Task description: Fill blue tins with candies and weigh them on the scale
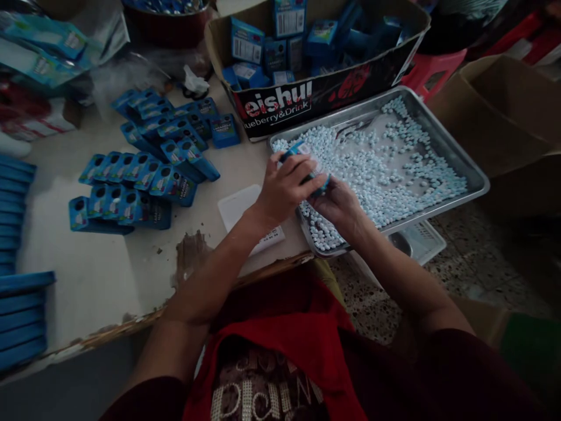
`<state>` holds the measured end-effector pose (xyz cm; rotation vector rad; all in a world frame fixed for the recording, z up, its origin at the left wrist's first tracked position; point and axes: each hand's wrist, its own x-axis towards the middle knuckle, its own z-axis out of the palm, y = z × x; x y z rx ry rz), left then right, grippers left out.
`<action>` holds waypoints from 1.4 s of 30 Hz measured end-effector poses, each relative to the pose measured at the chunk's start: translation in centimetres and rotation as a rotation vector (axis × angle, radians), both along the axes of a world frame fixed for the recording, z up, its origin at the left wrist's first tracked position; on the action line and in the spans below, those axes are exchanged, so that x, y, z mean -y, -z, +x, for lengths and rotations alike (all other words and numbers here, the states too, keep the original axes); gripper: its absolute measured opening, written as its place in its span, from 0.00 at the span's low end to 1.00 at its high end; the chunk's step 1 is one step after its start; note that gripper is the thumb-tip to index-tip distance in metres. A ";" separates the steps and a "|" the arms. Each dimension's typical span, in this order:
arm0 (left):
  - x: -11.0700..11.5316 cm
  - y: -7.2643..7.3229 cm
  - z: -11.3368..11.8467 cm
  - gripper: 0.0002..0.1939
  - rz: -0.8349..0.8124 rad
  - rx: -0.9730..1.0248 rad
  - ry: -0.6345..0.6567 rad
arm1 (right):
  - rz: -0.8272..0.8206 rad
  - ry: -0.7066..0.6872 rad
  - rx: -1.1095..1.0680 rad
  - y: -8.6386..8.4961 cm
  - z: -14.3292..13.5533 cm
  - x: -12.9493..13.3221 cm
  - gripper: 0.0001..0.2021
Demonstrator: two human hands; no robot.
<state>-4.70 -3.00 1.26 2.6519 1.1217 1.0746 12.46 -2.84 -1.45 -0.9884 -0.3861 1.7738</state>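
My left hand (287,184) is closed around a small blue box (297,149), with its fingers over the top and side. My right hand (339,202) meets the lower end of the same box from the right; its fingers curl against it and are partly hidden. Both hands are over the near left corner of a metal tray (475,187). Small pale blue-white pellets (372,193) lie spread across the tray. Below my left wrist, a flat white device (236,204), partly covered by my forearm, rests on the table.
Rows of similar blue boxes (127,169) stand on the worn table (100,257). More blue stacks (20,316) are at the left edge. A black carton (324,93) full of blue boxes is behind the tray. Brown cardboard (504,117) stands at right.
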 end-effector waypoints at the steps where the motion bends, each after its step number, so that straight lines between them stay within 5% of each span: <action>1: -0.2 0.5 -0.1 0.14 0.010 0.047 -0.054 | -0.013 0.022 -0.007 -0.1 0.2 0.1 0.05; 6: -0.2 2.9 -3.1 0.14 -0.153 0.426 -0.232 | -0.212 0.113 -0.129 -2.3 1.0 0.8 0.09; 11: 2.8 4.3 -7.7 0.29 -0.408 0.902 -0.330 | -0.279 -0.013 -0.077 -4.4 1.5 1.1 0.08; 17: 8.7 4.5 -11.6 0.31 -0.683 1.068 -0.439 | -0.068 -0.196 0.153 -4.2 0.9 1.7 0.06; 24: 9.9 4.9 -14.2 0.54 -0.713 0.973 -0.374 | 0.278 -0.530 0.315 -7.9 -4.7 1.2 0.14; 28: 13.0 3.3 -18.6 0.38 -0.694 0.874 -0.510 | 0.364 -0.649 0.484 -9.5 -5.6 0.0 0.15; 33: 17.7 2.3 -22.9 0.20 -0.479 0.951 -0.812 | 0.383 -0.721 0.639 -10.8 -5.6 -0.9 0.15; 42: 19.2 2.7 -24.2 0.19 -0.463 1.008 -0.821 | 0.386 -0.745 0.724 -13.8 -7.7 0.0 0.09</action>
